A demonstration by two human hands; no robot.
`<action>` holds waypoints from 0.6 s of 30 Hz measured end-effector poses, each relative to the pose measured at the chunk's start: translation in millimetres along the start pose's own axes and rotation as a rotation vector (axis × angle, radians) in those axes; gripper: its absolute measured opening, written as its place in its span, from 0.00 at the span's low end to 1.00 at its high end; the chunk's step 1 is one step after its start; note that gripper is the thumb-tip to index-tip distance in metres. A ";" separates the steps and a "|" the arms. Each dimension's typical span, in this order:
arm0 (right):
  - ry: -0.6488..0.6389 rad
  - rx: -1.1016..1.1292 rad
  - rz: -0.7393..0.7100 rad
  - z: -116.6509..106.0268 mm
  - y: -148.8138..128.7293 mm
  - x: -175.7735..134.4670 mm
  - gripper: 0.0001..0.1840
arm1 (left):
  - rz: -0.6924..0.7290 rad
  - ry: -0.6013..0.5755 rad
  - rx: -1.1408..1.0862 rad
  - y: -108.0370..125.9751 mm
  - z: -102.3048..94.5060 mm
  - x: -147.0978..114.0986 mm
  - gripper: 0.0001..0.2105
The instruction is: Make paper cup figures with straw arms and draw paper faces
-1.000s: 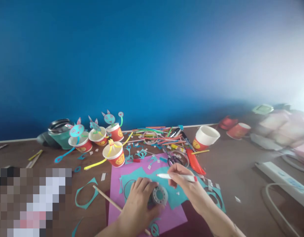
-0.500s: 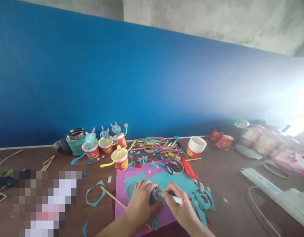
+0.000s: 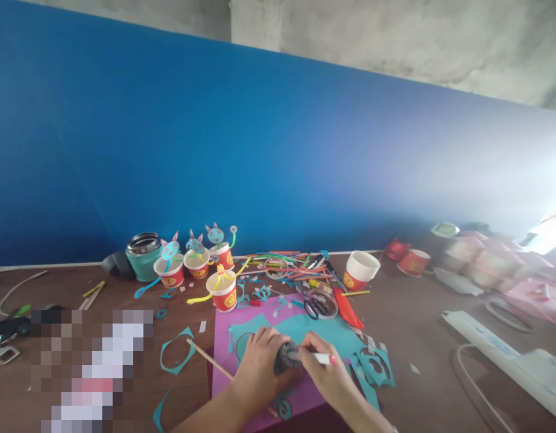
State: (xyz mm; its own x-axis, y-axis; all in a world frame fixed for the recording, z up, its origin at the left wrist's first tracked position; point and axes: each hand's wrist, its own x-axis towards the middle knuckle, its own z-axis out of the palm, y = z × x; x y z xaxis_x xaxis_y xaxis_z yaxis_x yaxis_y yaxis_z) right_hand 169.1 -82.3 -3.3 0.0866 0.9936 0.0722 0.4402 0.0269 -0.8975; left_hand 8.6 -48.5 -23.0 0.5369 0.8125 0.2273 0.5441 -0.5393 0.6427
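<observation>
My left hand is closed round a small dark grey roundish object, whose kind I cannot make out, over the sheets of paper. In my right hand is a white marker with a red end, its other end pointing at the grey object. Beneath both hands lies a turquoise sheet with a circle drawn on it, on top of a purple sheet. A thin wooden stick slants under my left wrist. Turquoise paper offcuts lie right of my right hand.
Paper cups with cut-out faces and pipe cleaners stand behind, beside a teal flask. Scissors, a roll of tape and coloured pipe cleaners lie mid-table. Stacked cups stand farther right; a power strip lies at right.
The whole view has shifted slightly, so things sit a little farther right. The marker lies at a flatter angle against the grey object. Both hands keep their holds.
</observation>
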 end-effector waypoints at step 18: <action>-0.350 -0.362 0.047 -10.0 -54.8 52.8 0.12 | -0.072 -0.047 0.034 2.5 -1.9 3.7 0.18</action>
State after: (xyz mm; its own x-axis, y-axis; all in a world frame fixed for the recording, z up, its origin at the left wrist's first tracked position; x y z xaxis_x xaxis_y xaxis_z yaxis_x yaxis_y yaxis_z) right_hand 158.4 -32.4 54.0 -0.1632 0.9718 -0.1704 0.7299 0.0027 -0.6836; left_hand 10.8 -46.4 -19.2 0.5253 0.8383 0.1462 0.6035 -0.4881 0.6305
